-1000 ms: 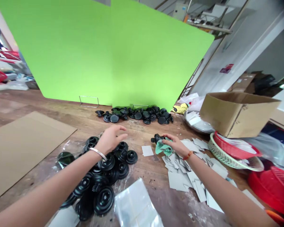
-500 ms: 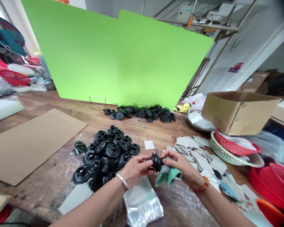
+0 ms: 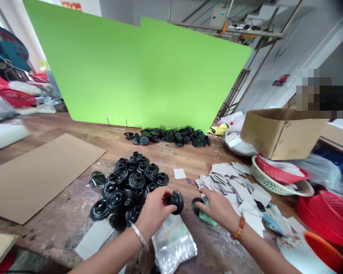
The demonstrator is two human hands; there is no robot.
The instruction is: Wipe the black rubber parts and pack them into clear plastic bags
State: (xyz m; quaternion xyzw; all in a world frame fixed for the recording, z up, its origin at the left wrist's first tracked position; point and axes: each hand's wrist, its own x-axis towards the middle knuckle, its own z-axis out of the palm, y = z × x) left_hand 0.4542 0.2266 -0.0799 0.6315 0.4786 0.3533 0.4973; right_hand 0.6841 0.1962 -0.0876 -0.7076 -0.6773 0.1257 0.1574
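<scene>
Holding knob (image 3: 175,201) in closed left hand (image 3: 155,208) beside pile (image 3: 130,185); pinching second knob (image 3: 196,206) in right hand (image 3: 218,208), cloth (image 3: 208,219) tucked under palm, kept handy.

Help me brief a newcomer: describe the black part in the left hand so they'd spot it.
From the green screen, come forward to the nearer pile of black parts. At its right edge the left hand holds one round black part, clear of the heap, no green cloth touching it.
</scene>
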